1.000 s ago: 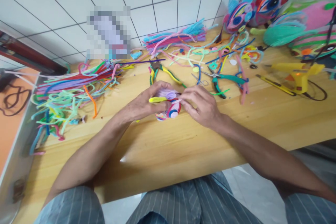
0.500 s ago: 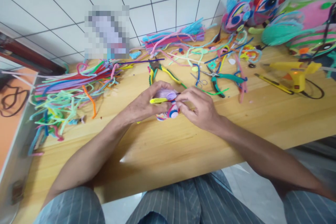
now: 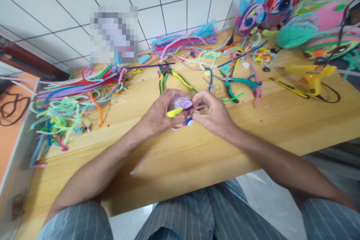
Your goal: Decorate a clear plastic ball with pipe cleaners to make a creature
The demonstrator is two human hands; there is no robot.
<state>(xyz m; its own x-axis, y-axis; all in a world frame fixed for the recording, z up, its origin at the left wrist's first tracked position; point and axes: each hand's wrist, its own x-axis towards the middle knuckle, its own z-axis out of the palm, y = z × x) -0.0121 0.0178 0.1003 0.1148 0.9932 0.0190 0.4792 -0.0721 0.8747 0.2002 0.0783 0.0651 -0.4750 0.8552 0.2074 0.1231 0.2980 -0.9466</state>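
My left hand point(image 3: 160, 115) is wrapped round a small pipe cleaner figure point(image 3: 180, 102), lilac on top with blue, white and red parts lower down. A yellow strip point(image 3: 174, 112) sticks out across the figure beside my left thumb. On its right side, my right hand point(image 3: 212, 114) pinches close against the figure; a thin lilac strand shows between thumb and fingers. The fingertips hide where this strand meets the figure. Just behind my hands lie yellow-and-green pliers point(image 3: 180, 76) with spread handles.
Teal-handled pliers point(image 3: 239, 81), small scissors point(image 3: 212, 86), a yellow cutter point(image 3: 289, 88) and a yellow glue gun point(image 3: 312, 78) lie to the right. Pipe cleaners point(image 3: 75, 90) are heaped at the left, with another bundle point(image 3: 185, 41) by the wall. Colourful figures point(image 3: 250, 18) stand at the back right.
The figure has turned slightly in my left hand, and the yellow strip now slants. My right fingers have shifted their pinch, with the thin strand now showing.
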